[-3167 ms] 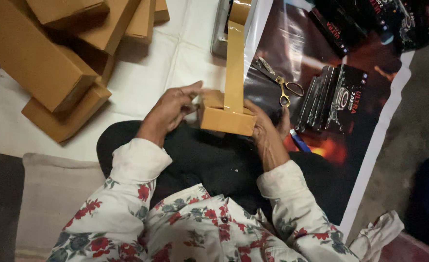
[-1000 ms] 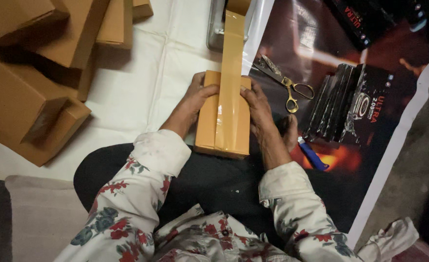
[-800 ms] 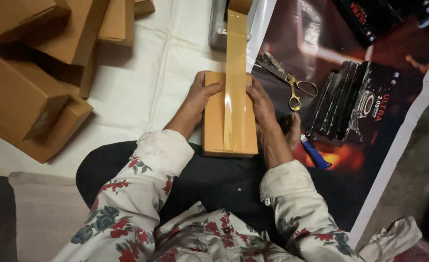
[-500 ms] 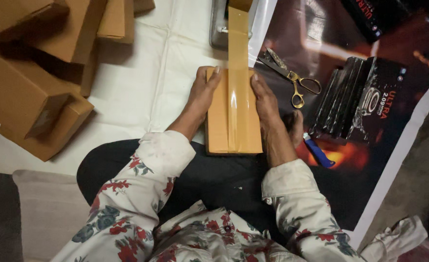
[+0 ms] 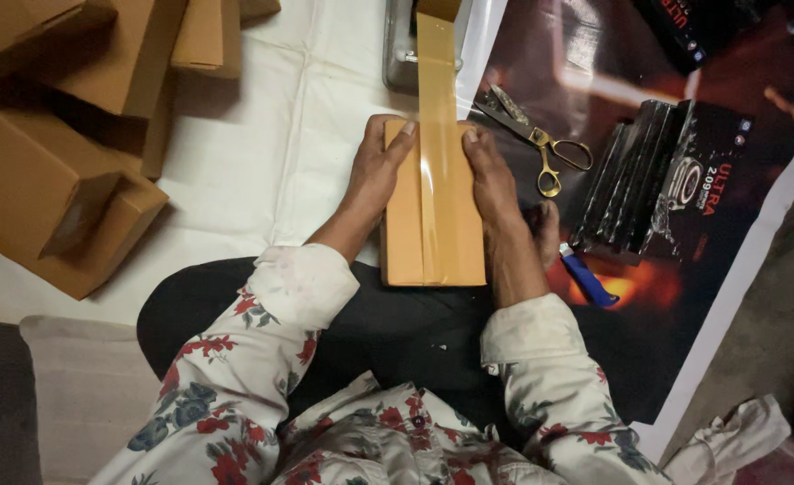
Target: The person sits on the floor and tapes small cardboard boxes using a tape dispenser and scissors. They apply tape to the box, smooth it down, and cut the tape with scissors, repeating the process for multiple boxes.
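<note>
A flat brown cardboard box (image 5: 406, 233) lies on my lap and the white sheet in front of me. A strip of brown packing tape (image 5: 436, 81) runs from a tape dispenser (image 5: 406, 49) at the top down over the box's middle. My left hand (image 5: 374, 171) grips the box's left edge, thumb pressed on the tape near the far end. My right hand (image 5: 496, 184) holds the right edge, thumb on the tape too.
A pile of brown cardboard boxes (image 5: 65, 135) fills the upper left. Gold-handled scissors (image 5: 536, 139) lie to the right of the box. A stack of black packets (image 5: 648, 180) sits further right on a dark printed sheet. A blue-handled cutter (image 5: 586, 277) lies by my right wrist.
The box was standing on edge in my hands; now it lies flat with the tape drawn along its top. Both hands have slid up toward its far end.
</note>
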